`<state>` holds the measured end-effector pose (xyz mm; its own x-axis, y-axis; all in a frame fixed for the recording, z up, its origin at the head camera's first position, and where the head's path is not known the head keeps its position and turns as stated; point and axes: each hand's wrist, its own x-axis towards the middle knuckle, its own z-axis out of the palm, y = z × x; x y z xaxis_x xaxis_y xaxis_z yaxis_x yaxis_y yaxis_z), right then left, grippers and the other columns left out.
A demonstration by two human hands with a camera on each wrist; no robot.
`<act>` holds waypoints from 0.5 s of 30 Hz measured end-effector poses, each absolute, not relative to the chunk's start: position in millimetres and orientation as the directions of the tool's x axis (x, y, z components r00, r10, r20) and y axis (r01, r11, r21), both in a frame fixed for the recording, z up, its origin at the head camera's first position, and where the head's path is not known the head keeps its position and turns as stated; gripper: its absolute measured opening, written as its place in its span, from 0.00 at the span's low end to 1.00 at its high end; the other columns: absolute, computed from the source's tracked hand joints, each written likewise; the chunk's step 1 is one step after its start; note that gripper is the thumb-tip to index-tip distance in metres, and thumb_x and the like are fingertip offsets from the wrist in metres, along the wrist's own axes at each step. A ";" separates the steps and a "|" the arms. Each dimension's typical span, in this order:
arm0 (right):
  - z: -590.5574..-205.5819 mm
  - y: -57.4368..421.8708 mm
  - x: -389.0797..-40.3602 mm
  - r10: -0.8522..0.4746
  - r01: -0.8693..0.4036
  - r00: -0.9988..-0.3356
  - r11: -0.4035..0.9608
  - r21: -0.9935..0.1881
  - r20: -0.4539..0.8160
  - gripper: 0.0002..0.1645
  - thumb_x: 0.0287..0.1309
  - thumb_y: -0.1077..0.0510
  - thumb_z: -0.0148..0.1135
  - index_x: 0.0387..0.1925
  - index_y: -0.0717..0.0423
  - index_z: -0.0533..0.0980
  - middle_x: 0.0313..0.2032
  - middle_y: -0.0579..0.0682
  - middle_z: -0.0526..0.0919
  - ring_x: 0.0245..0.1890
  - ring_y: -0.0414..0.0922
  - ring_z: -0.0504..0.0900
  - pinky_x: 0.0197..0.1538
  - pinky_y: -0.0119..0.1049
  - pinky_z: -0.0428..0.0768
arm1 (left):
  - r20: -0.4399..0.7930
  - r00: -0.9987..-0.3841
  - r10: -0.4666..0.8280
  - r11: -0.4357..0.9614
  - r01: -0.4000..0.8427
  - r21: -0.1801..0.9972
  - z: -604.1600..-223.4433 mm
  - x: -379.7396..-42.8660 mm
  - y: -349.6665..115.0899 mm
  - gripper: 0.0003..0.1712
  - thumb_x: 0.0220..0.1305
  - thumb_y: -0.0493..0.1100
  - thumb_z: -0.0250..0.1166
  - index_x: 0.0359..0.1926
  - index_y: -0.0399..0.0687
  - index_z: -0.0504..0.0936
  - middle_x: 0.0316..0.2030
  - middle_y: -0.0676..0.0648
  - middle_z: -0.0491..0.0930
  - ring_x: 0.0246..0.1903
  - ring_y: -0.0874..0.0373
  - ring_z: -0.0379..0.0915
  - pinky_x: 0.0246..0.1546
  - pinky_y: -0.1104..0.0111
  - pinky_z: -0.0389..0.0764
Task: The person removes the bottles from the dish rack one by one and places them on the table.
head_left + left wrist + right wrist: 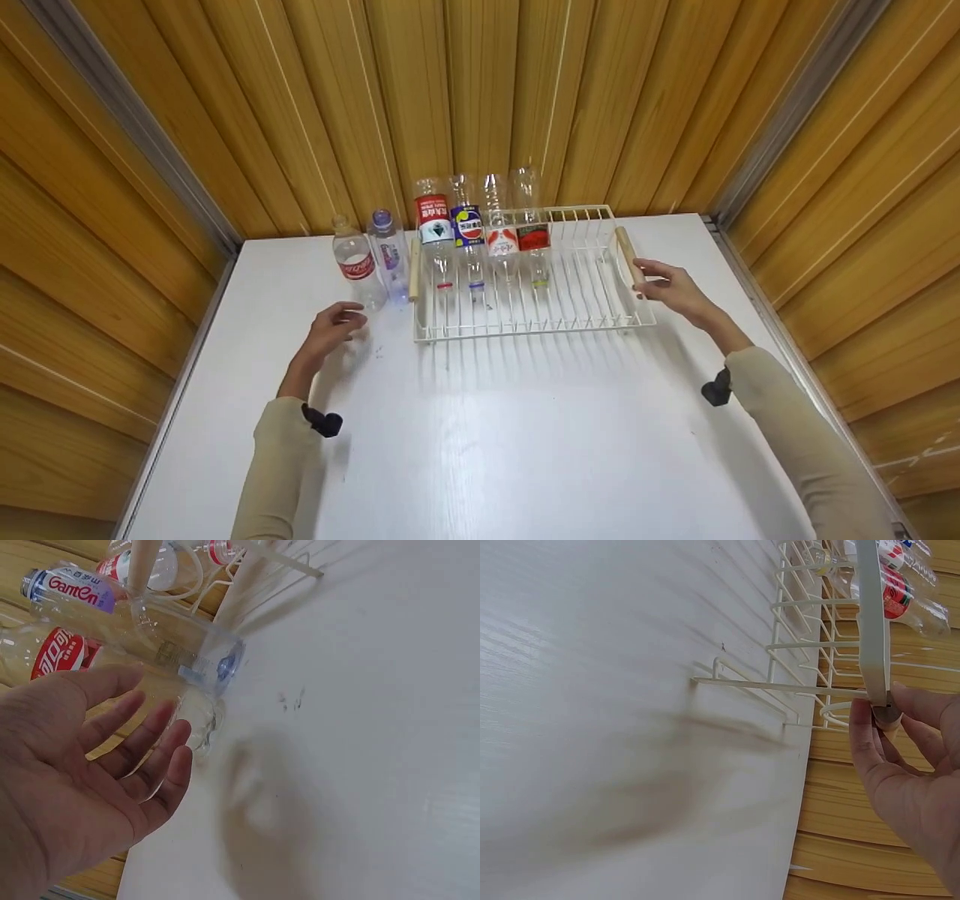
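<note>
My right hand (pixel 675 292) pinches the lower end of the wooden handle (pixel 628 253) on the right side of a white wire dish rack (pixel 540 328). In the right wrist view, thumb and fingers lie on either side of that handle's end. My left hand (pixel 331 330), its fingers loosely bent and holding nothing, is just in front of an uncapped clear bottle with a red label (pixel 356 266). Beside that bottle stands a clear Ganten bottle (pixel 79 589) with a bluish neck. Several empty plastic bottles lean neck-down in the rack's left half, among them one with a blue Pepsi label (pixel 469 225).
The rack stands on a white table (pixel 510 442) near its back edge. A wood-panelled wall (pixel 480 90) rises right behind the bottles, with similar panels at both sides. A second wooden handle (pixel 414 270) is on the rack's left, close to the Ganten bottle.
</note>
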<state>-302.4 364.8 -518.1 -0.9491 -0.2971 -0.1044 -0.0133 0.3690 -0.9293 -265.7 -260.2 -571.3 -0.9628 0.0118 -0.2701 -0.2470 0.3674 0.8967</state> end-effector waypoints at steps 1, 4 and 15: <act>-518.0 364.7 -302.3 -0.294 -0.010 -0.950 0.371 -0.929 -0.107 0.38 0.70 0.65 0.59 0.75 0.70 0.57 0.66 0.77 0.66 0.46 0.33 0.83 0.48 0.21 0.82 | -0.261 -0.964 0.040 0.370 -0.229 0.900 -570.0 -265.2 -258.1 0.27 0.73 0.43 0.62 0.66 0.34 0.72 0.55 0.37 0.80 0.56 0.41 0.78 0.58 0.52 0.80; -518.5 365.0 -302.3 -0.287 -0.003 -0.951 0.389 -0.921 -0.118 0.38 0.70 0.64 0.60 0.76 0.69 0.58 0.67 0.76 0.66 0.46 0.32 0.82 0.51 0.24 0.83 | -0.247 -0.961 0.124 0.377 -0.184 0.908 -565.8 -264.2 -250.1 0.27 0.73 0.45 0.63 0.67 0.38 0.73 0.57 0.37 0.80 0.54 0.47 0.78 0.57 0.53 0.80; -517.7 367.0 -302.8 -0.292 -0.006 -0.948 0.405 -0.914 -0.123 0.38 0.71 0.63 0.59 0.76 0.67 0.57 0.67 0.74 0.66 0.48 0.32 0.82 0.54 0.27 0.83 | -0.131 -0.929 0.346 0.330 -0.010 0.944 -555.3 -272.1 -205.1 0.38 0.70 0.46 0.66 0.77 0.56 0.64 0.70 0.35 0.69 0.63 0.40 0.73 0.59 0.54 0.80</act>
